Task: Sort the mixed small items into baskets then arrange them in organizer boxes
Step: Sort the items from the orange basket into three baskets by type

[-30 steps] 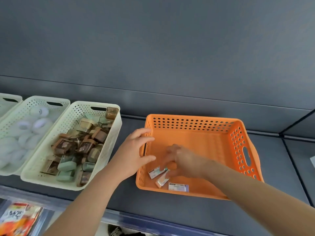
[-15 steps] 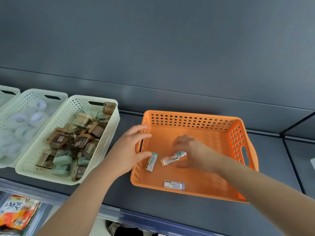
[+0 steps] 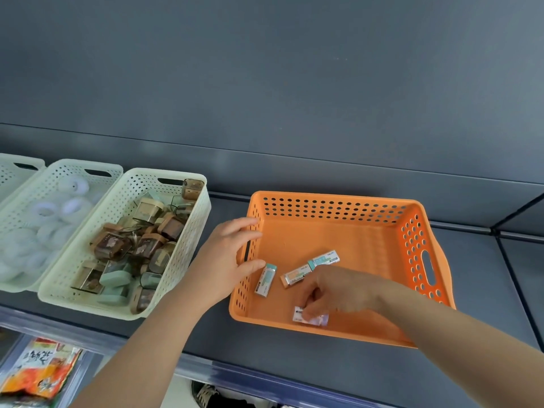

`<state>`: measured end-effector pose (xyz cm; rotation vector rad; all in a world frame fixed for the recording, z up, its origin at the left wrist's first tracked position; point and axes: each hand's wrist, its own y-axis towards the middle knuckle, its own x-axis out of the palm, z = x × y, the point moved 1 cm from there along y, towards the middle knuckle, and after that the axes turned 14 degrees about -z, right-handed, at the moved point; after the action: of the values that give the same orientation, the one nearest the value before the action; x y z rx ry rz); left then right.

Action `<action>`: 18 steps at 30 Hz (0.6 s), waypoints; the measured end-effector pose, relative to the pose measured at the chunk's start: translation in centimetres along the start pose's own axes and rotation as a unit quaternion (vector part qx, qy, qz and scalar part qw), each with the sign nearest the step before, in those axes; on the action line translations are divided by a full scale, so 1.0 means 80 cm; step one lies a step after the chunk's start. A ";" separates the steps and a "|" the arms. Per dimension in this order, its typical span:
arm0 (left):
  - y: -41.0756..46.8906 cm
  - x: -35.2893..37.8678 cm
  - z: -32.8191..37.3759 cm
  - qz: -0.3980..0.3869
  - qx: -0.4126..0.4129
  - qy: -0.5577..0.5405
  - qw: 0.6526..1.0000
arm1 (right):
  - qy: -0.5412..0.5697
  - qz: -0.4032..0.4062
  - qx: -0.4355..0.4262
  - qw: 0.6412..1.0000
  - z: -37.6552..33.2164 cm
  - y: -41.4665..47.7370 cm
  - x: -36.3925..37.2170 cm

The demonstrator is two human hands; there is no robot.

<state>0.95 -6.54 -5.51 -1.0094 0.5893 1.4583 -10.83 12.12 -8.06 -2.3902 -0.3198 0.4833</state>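
An orange perforated basket point(image 3: 338, 207) stands on the grey shelf. Three small sleeved erasers lie loose on its floor: a teal-tipped one point(image 3: 266, 279) on the left, an orange-sleeved one point(image 3: 295, 277) and a teal-sleeved one point(image 3: 323, 258) in the middle. A fourth eraser point(image 3: 316, 319) lies by the near wall. My right hand point(image 3: 338, 293) reaches down into the basket and pinches that eraser with curled fingertips. My left hand point(image 3: 226, 257) is spread against the basket's left wall, fingers at the rim and thumb lower down, holding nothing.
To the left stand a pale green basket point(image 3: 188, 260) full of small brown and green cases and a white basket point(image 3: 70, 169) of white round items. A third basket's corner point(image 3: 17, 163) shows at far left. Snack packets point(image 3: 38, 366) lie on the shelf below.
My right hand has left the two erasers in the middle of the basket and moved to the near wall onto the fourth eraser. The left hand stays at the left wall.
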 end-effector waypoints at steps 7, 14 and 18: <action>0.028 -0.019 0.031 -0.133 0.057 0.192 0.971 | -0.059 0.179 0.007 0.982 0.008 -0.029 -0.034; 0.058 0.005 0.039 -0.273 0.036 0.351 0.895 | -0.175 0.270 0.075 0.944 0.017 -0.026 -0.037; 0.056 0.002 0.051 -0.267 0.007 0.334 0.904 | -0.176 0.263 0.086 0.945 0.021 -0.022 -0.034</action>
<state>-4.33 -3.82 -4.52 -1.5289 0.7258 0.6021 -14.13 13.43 -7.41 -2.1933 0.2152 1.1400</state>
